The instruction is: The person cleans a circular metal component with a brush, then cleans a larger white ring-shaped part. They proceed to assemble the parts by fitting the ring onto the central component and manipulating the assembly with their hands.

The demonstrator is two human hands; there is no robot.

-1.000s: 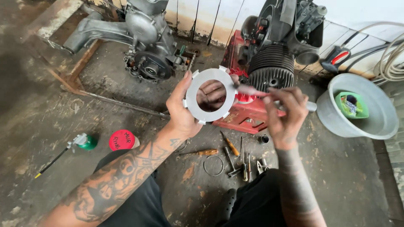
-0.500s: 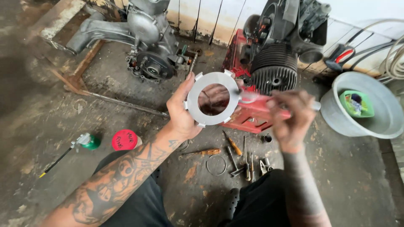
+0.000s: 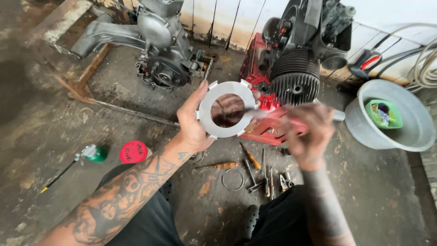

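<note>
left hand clamped on the edge of a toothed metal ring plate; right hand closed around a thin tool.

the ring plate is held upright at mid-scene, above the floor, its open centre facing the camera and its notched tabs showing round the rim; thumb and fingers pinch its left edge. the right hand, blurred, sits just right of the plate, and the tool's tip reaches the plate's right rim. far behind the plate stands a finned engine on a red stand; a second grey engine casing lies far left. a grey metal basin holding a green tub is at right. near the knees lie screwdrivers, a wire ring, a red cap and a green spray can.
</note>
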